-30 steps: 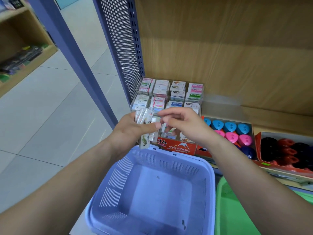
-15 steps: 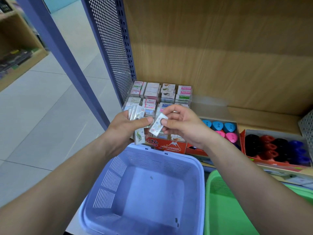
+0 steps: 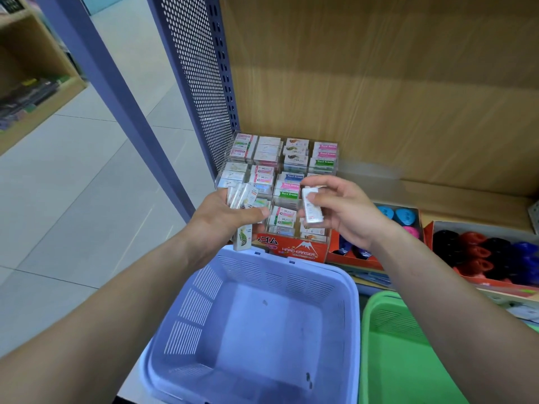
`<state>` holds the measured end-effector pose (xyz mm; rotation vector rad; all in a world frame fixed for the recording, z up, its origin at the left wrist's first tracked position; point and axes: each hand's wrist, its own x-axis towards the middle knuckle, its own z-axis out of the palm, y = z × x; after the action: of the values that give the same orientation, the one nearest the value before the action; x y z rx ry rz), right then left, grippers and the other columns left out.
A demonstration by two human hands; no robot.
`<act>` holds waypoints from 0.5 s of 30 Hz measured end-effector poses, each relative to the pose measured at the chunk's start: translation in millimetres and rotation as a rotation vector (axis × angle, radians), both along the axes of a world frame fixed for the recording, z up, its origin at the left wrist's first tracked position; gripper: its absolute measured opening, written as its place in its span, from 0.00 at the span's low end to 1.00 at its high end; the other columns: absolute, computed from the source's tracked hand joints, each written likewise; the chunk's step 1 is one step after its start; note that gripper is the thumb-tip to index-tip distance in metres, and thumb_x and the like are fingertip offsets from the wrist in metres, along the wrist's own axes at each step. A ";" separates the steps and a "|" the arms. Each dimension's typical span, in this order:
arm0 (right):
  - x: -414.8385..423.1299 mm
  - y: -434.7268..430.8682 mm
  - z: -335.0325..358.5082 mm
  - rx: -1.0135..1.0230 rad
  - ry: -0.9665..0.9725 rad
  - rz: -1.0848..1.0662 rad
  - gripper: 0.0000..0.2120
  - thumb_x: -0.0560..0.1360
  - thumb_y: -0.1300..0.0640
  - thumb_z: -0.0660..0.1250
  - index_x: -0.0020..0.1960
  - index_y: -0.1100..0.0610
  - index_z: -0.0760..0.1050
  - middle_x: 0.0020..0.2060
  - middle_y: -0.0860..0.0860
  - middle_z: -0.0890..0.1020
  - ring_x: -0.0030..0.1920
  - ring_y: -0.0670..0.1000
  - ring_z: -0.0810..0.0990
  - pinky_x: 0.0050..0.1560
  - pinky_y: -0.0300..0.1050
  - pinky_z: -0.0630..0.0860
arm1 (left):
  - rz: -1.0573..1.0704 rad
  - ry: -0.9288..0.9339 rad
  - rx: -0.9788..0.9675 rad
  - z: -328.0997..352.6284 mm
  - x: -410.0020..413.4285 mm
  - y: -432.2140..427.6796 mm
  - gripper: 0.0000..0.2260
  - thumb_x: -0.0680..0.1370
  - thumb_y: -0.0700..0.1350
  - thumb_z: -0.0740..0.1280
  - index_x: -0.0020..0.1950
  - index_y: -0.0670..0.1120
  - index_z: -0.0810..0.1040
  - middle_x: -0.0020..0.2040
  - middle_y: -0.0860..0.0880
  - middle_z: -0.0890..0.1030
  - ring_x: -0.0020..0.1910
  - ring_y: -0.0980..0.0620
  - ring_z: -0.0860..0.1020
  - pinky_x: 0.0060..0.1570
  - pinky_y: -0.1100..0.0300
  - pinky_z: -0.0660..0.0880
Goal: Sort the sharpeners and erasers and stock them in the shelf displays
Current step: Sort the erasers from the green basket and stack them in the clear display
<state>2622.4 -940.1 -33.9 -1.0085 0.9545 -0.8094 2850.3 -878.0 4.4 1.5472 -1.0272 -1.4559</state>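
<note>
White eraser (image 3: pixel 312 207) in the right hand (image 3: pixel 347 214): how is it held? asks one.

Pinched between thumb and fingers (image 3: pixel 323 182), upright, just in front of the eraser display (image 3: pixel 300 251) with the red front, on the wooden shelf (image 3: pixel 466 199), answers the other. The left hand (image 3: pixel 224 220) grips a fanned bunch of erasers (image 3: pixel 242 199), thumb clamped across them; one long piece hangs below the fist, near the far rim of the lilac basket (image 3: pixel 306 263).

Which step is this, then?

By the look of it, sorting: one piece singled out of the bunch, to be matched to a compartment. The sharpeners (image 3: pixel 478 252) lie in their boxes further right, neither hand touching them.

And the next move?

Likely a short reach forward to the compartment whose labels match, then laying the piece flat on its stack. The print on it is too blurred to tell which compartment that is. The slots look narrow and mostly full, so the fingers would have to release from the ends, not the sides. The left grip needs to be firm meanwhile, or the hanging piece may slip out.
</note>
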 end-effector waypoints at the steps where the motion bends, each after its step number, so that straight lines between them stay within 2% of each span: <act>1: -0.4 -1.4 -1.4 -0.010 0.045 -0.019 0.14 0.77 0.65 0.70 0.62 0.58 0.78 0.50 0.58 0.83 0.45 0.56 0.85 0.42 0.51 0.84 | -0.007 -0.010 -0.005 0.1 0.3 -0.1 0.16 0.75 0.40 0.75 0.61 0.44 0.79 0.42 0.50 0.87 0.38 0.51 0.85 0.34 0.61 0.79; 4: -4.8 -7.2 -10.4 -0.046 0.182 -0.116 0.12 0.74 0.64 0.74 0.57 0.61 0.78 0.48 0.57 0.84 0.39 0.52 0.83 0.38 0.44 0.83 | -0.021 -0.040 -0.013 -0.9 1.8 -0.4 0.15 0.75 0.40 0.75 0.60 0.44 0.79 0.43 0.50 0.87 0.39 0.51 0.85 0.34 0.61 0.79; 7: -14.1 -14.6 -23.6 -0.065 0.328 -0.151 0.06 0.76 0.66 0.72 0.53 0.60 0.80 0.49 0.59 0.84 0.42 0.53 0.87 0.44 0.42 0.84 | -0.037 -0.085 -0.013 -5.6 3.2 -1.1 0.14 0.75 0.41 0.76 0.59 0.45 0.79 0.43 0.47 0.87 0.39 0.50 0.84 0.39 0.55 0.80; 10: -20.5 -18.8 -37.2 -0.043 0.432 -0.130 0.07 0.77 0.67 0.70 0.51 0.57 0.81 0.51 0.56 0.83 0.45 0.52 0.87 0.45 0.41 0.84 | -0.057 -0.108 -0.007 -9.2 2.4 -1.9 0.14 0.75 0.41 0.76 0.58 0.45 0.80 0.42 0.46 0.86 0.39 0.50 0.84 0.40 0.54 0.79; 13: -21.5 -22.5 -54.3 -0.245 0.769 -0.084 0.05 0.75 0.60 0.75 0.46 0.51 0.82 0.44 0.50 0.85 0.44 0.48 0.84 0.41 0.43 0.80 | -0.059 -0.109 -0.001 -10.0 0.3 -4.0 0.13 0.75 0.40 0.76 0.57 0.44 0.79 0.39 0.47 0.86 0.36 0.51 0.84 0.34 0.58 0.78; 15: -19.0 -23.5 -63.0 -0.346 0.907 -0.055 0.05 0.74 0.56 0.76 0.42 0.48 0.82 0.41 0.46 0.84 0.45 0.45 0.82 0.41 0.42 0.77 | -0.060 -0.119 -0.001 -11.0 -0.3 -5.7 0.13 0.75 0.41 0.76 0.58 0.44 0.79 0.40 0.46 0.86 0.36 0.51 0.84 0.34 0.59 0.77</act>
<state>2603.4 -963.6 -96.9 -1.7197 1.6428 -0.5543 2850.0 -883.7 -6.6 1.6316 -1.1526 -1.4174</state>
